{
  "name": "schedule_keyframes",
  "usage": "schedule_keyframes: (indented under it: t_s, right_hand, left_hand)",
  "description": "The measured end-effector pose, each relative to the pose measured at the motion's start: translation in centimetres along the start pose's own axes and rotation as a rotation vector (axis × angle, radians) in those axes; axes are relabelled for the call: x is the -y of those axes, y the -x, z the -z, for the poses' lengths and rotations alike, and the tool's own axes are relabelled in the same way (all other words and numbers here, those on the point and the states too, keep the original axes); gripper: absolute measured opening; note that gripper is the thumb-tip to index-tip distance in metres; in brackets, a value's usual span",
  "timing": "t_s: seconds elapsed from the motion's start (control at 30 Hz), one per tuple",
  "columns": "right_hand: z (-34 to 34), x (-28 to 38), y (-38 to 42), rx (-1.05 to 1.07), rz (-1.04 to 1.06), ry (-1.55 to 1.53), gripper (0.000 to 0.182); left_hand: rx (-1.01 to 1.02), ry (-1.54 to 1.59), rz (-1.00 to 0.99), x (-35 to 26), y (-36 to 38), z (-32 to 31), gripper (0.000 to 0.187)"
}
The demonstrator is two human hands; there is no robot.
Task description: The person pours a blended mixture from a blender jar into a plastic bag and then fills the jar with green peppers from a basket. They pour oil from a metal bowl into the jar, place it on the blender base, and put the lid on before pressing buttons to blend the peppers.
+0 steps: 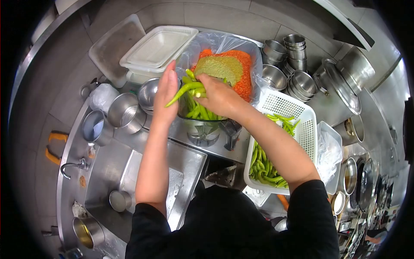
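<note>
My right hand (217,95) is closed around several green chili peppers (188,90) above a clear blender jar (202,129). More green peppers fill the jar, some rising to its rim. Upright beside the bunch, my left hand (167,93) is open with its fingers stretched out. One long pepper's tip reaches its palm; whether it touches cannot be told. Behind the jar, a plastic-lined tub (254,56) holds orange-red chopped bits with a yellow-green heap on top. At right, under my right forearm, a white perforated basket (304,110) contains many more green peppers.
A steel sink (110,159) with a faucet (74,166) lies at left, a small pot (120,200) inside it. Steel pots (126,113) stand behind it. White trays (157,45) sit at the back, and stacked steel cups (296,52) at back right.
</note>
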State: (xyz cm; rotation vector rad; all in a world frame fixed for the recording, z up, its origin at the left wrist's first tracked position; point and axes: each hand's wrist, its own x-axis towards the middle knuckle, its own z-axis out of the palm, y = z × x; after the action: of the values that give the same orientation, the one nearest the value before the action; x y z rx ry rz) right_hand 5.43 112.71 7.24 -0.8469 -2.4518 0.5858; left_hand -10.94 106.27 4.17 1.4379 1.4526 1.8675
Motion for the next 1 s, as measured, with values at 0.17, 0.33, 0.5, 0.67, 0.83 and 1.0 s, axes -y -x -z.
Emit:
schedule_keyframes:
  t_s: [0.17, 0.33, 0.5, 0.67, 0.83, 1.0]
  right_hand:
    - [-2.0, 1.3, -0.4, 0.238, 0.011, 0.308, 0.056]
    - [-0.2, 1.9, -1.1, 0.335, -0.006, 0.271, 0.071]
    - [2.2, 1.3, -1.6, 0.318, 0.042, 0.166, 0.093]
    - [5.4, 1.4, 1.4, 0.204, 0.135, 0.409, 0.07]
    - [4.7, 0.7, 3.1, 0.227, -0.059, 0.521, 0.041]
    - [4.9, 0.5, 4.0, 0.227, -0.024, 0.541, 0.031]
  left_hand:
    - [0.185, 0.346, 0.136, 1.6, -0.8, -0.3, 0.083]
    - [0.155, 0.203, -0.006, 1.8, 1.3, 1.4, 0.065]
    - [0.091, -0.377, -0.171, -0.6, 5.6, -0.1, 0.062]
    - [0.166, -0.451, -0.147, -0.4, 4.1, 0.8, 0.055]
    - [0.415, -0.532, -0.221, -1.1, 0.6, 0.3, 0.044]
    - [0.674, -0.64, -0.334, -2.8, -0.9, -0.8, 0.045]
